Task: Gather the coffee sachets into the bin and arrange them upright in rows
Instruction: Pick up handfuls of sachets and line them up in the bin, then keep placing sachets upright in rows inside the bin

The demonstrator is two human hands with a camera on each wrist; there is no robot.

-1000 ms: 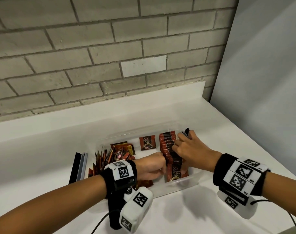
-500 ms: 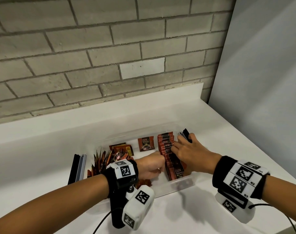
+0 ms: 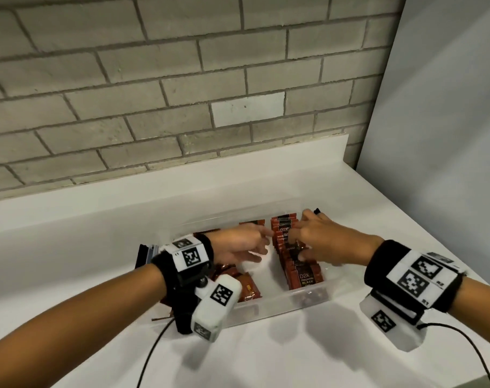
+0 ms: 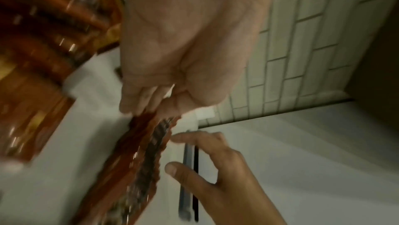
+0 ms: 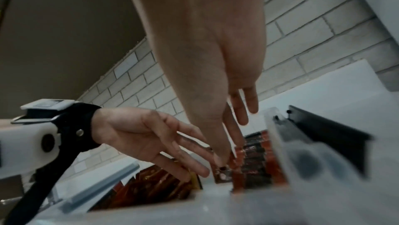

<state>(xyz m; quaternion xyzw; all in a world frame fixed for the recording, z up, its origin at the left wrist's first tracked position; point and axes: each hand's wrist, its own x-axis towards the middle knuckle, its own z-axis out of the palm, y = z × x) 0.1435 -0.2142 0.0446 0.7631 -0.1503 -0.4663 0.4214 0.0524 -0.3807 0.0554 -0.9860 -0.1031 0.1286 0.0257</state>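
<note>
- Bin (image 3: pixel 280 306): clear plastic, on the white counter (image 3: pixel 294 354) below a brick wall (image 3: pixel 154 93).
- Row of sachets (image 3: pixel 297 264): stands upright along the bin's right side, long axis running from near wall to far wall.
- Loose sachets (image 3: pixel 246 287): lie flat or tilted in the bin's left part, not yet in a row.
- Right hand (image 3: pixel 319 242): over the row, fingers extended downward, tips touching the sachet tops; it grips nothing that can be seen.
- Left hand (image 3: pixel 238 245): just left of the row, fingers loosely spread, empty; the nearer hand to the loose sachets, which lie below and left of it.
- Right wrist view: shows fingertips (image 5: pixel 222 158) on the sachet edges, hidden from the head view.
- Left wrist view: blurred; row seen edge-on.
</note>
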